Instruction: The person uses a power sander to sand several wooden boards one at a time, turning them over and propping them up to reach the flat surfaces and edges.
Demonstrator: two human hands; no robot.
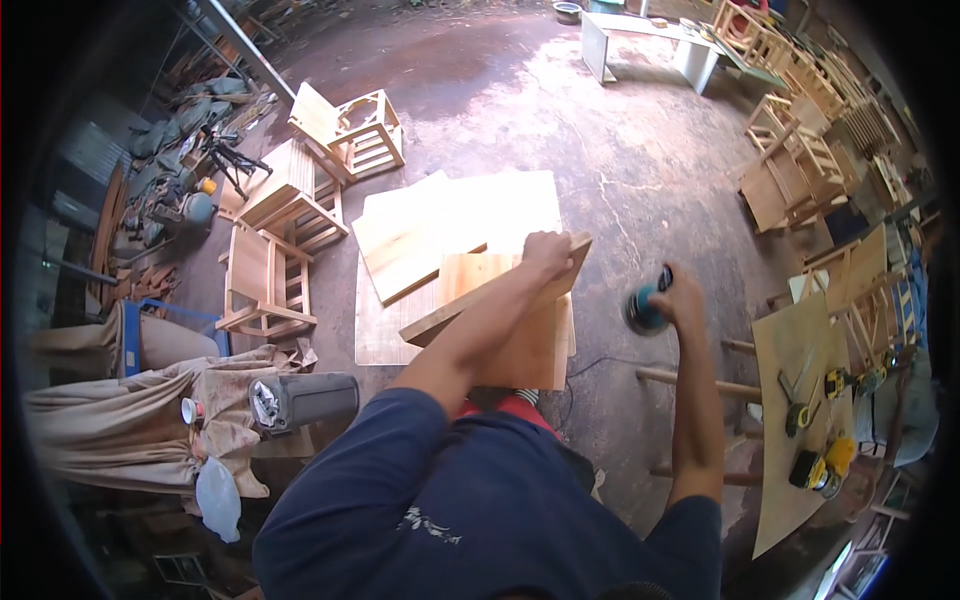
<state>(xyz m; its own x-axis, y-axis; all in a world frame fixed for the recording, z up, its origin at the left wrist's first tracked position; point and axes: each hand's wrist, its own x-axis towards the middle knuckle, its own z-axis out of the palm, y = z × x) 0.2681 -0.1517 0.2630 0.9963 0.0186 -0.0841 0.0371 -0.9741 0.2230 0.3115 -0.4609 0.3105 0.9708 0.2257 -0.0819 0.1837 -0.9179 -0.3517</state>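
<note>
My left hand is closed over the upper edge of a wooden board, which stands tilted on its side. Under and beside it lie more flat wooden panels on a pale work surface. Off to the right, my right hand is wrapped around a teal power sander. The sander is held out in the air, apart from the boards. Its underside is hard to make out from here.
Wooden chairs stand to the left, near a grey bin. On the right, a plywood-topped table carries yellow-and-black power tools. A dark cord trails over the floor. Farther back is a white table.
</note>
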